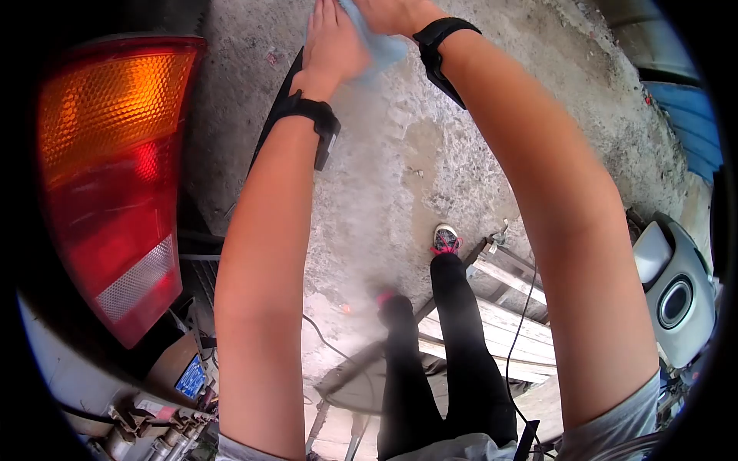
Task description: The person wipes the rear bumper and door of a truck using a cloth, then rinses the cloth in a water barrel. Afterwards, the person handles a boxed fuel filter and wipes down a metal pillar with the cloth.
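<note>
At the top of the view my left hand (334,44) lies against a light blue cloth (381,52), its back towards me and its fingertips partly cut off by the frame edge. My right hand (396,14) is closed on the upper part of the same cloth, with most of its fingers out of view. Motion blurs the cloth, which hangs between the two hands. A narrow black edge (270,123) of some object shows behind my left wrist; its kind cannot be made out. Black bands circle both wrists.
A large orange and red tail light (115,177) stands close on the left. Metal parts (154,430) lie below it. White wooden slats (507,338) stand near my legs. A cable (516,338) runs beside them. A grey housing with a round lens (678,301) is at the right.
</note>
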A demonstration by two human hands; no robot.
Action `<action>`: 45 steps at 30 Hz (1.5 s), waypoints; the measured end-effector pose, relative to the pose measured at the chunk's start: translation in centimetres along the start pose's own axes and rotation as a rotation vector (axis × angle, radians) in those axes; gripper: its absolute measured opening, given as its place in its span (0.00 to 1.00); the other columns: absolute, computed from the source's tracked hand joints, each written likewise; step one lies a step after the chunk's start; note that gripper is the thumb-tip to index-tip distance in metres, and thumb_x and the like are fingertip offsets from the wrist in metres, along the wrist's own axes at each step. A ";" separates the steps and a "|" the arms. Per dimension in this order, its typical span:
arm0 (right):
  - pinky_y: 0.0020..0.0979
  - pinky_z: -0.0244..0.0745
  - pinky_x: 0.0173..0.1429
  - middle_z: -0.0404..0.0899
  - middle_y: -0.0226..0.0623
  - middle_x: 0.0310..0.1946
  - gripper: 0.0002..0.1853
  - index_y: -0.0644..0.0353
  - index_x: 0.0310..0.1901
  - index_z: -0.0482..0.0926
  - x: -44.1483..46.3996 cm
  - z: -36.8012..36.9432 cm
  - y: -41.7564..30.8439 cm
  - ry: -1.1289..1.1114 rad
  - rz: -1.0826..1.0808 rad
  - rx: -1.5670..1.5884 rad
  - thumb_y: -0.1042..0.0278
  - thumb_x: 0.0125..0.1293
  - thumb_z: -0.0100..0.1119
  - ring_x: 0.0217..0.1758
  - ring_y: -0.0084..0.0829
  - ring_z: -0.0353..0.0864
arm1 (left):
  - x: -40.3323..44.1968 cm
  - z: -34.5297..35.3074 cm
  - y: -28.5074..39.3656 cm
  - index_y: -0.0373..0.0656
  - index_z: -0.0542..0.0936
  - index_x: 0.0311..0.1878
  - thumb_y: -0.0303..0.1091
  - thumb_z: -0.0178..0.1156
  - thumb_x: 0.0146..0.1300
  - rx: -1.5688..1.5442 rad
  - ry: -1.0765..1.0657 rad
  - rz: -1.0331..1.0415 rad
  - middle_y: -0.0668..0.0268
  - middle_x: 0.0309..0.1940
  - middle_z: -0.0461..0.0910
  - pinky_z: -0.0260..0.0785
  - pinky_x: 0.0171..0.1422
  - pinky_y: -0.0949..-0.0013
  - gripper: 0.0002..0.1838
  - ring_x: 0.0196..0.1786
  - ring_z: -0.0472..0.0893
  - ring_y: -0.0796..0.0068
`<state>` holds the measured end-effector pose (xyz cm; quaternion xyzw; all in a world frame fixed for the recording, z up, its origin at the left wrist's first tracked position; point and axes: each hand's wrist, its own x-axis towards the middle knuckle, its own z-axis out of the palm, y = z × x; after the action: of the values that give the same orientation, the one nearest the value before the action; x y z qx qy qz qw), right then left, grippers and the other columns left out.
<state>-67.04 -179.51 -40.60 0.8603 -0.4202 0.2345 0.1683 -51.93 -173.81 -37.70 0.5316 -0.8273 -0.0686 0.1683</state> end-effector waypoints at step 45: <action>0.43 0.77 0.51 0.81 0.55 0.43 0.24 0.67 0.63 0.75 -20.5 -57.6 -39.4 -0.096 0.555 1.042 0.81 0.63 0.53 0.45 0.55 0.82 | -52.4 -32.8 26.4 0.29 0.78 0.51 0.23 0.51 0.61 -0.474 -0.660 -0.051 0.40 0.47 0.81 0.73 0.58 0.46 0.16 0.53 0.79 0.39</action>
<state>-61.61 -115.00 -7.40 0.6971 -0.4660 0.4062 -0.3632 -43.21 -113.07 -10.08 0.4479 -0.7846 -0.4286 0.0098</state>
